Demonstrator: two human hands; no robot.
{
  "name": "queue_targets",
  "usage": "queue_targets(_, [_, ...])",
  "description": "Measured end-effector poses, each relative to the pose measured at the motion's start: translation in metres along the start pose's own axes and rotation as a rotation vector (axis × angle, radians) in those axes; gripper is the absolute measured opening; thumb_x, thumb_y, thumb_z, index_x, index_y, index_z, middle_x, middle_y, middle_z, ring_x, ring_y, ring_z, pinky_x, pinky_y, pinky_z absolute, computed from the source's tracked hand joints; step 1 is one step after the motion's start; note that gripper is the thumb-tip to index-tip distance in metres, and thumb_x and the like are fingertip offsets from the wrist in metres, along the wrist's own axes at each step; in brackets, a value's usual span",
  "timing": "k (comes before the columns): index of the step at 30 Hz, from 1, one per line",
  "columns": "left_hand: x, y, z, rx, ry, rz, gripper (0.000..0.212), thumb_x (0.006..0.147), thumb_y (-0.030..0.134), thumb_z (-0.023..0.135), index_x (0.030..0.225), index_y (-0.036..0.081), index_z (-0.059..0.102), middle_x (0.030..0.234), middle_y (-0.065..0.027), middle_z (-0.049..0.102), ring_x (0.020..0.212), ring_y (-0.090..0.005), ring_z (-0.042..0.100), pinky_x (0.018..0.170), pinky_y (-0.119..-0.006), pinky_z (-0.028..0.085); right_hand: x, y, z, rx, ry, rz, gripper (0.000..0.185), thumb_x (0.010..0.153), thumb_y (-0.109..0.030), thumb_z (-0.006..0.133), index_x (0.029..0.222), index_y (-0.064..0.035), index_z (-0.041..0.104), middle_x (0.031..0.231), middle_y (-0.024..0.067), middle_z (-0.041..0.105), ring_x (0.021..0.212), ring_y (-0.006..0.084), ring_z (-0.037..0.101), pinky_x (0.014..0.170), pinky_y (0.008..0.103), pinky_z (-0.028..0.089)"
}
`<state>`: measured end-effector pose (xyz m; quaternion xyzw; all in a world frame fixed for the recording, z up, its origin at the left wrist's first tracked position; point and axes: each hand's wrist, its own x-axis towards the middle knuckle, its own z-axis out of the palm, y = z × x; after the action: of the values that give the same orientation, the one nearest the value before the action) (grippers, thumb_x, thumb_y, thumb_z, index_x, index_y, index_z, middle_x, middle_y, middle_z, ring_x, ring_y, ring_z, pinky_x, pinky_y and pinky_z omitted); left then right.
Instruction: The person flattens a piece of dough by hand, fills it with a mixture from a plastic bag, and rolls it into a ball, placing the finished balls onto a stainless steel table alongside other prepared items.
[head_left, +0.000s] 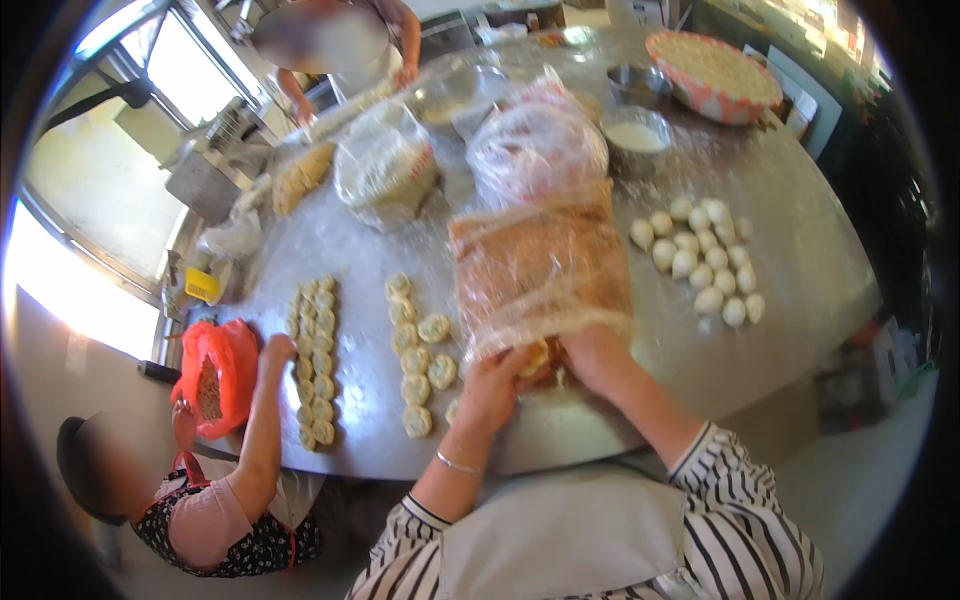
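In my left hand (491, 386) is a small yellowish dough piece (535, 358), held at the near edge of a clear plastic bag. The bag (544, 270) lies flat on the metal table and holds a brown, crumbly-looking filling. My right hand (598, 356) reaches in at the bag's near opening; its fingers are partly hidden, so its grip does not show. Left of the bag, round pale dough pieces with greenish centres (415, 361) lie in short rows. Several smooth white balls (705, 259) are grouped to the right.
At the left, a co-worker's hand (280, 349) touches double rows of dough pieces (322, 364) beside a red plastic bag (240, 360). Plastic-covered bundles (386, 165), metal bowls (636, 131) and a red-white basin (716, 109) stand farther back. Another person works across the metal table (795, 225).
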<state>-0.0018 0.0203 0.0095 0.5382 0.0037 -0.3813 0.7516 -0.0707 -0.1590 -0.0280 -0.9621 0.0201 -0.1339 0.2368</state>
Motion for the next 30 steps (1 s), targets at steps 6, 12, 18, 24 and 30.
queue_targets(6, [-0.004, 0.001, -0.003, 0.000, -0.047, -0.017, 0.035, 0.106, 0.019, 0.050, 0.125, -0.009, 0.056, 0.124, -0.0158, 0.062, 0.111, -0.0232, 0.064, 0.094, -0.035, 0.059, -0.002, -0.009, -0.029, 0.377, 0.161, 0.066, 0.022, 0.079, -0.017, 0.075, 0.098, -0.0046, 0.074, 0.089, 0.0191, 0.071, 0.082, 0.0350, 0.069, 0.077, 0.0419, 0.054])
queue_targets(12, [0.001, 0.001, -0.003, 0.085, -0.121, -0.047, 0.035, 0.105, 0.021, 0.052, 0.126, -0.007, 0.058, 0.121, -0.0146, 0.065, 0.109, -0.0214, 0.065, 0.095, -0.037, 0.058, -0.005, -0.022, -0.032, 0.396, 0.200, -0.089, 0.022, 0.077, -0.011, 0.076, 0.099, -0.0048, 0.075, 0.092, 0.0139, 0.073, 0.084, 0.0320, 0.070, 0.077, 0.0376, 0.055])
queue_targets(18, [0.005, -0.004, 0.000, 0.414, -0.149, 0.092, 0.033, 0.101, 0.021, 0.062, 0.122, -0.004, 0.064, 0.111, -0.0084, 0.069, 0.097, -0.0150, 0.067, 0.084, -0.028, 0.056, -0.008, -0.033, -0.030, 0.381, 0.117, -0.037, 0.032, 0.083, -0.008, 0.069, 0.115, -0.0083, 0.068, 0.103, 0.0153, 0.068, 0.093, 0.0339, 0.067, 0.084, 0.0404, 0.055])
queue_targets(24, [0.005, 0.004, 0.010, 0.478, 0.002, 0.046, 0.033, 0.099, 0.016, 0.062, 0.123, -0.007, 0.062, 0.114, -0.0114, 0.068, 0.099, -0.0170, 0.067, 0.086, -0.031, 0.057, -0.007, -0.034, -0.036, 0.396, 0.217, -0.028, 0.026, 0.085, -0.007, 0.068, 0.111, -0.0056, 0.067, 0.103, 0.0153, 0.067, 0.091, 0.0342, 0.066, 0.080, 0.0402, 0.055])
queue_targets(30, [0.008, 0.001, 0.010, 0.002, -0.030, -0.015, 0.030, 0.099, 0.011, 0.060, 0.122, -0.008, 0.060, 0.119, -0.0154, 0.065, 0.103, -0.0223, 0.068, 0.093, -0.038, 0.059, -0.010, -0.012, -0.029, 0.363, 0.349, 0.074, 0.026, 0.084, -0.012, 0.073, 0.109, -0.0043, 0.069, 0.098, 0.0144, 0.068, 0.094, 0.0316, 0.065, 0.080, 0.0375, 0.053])
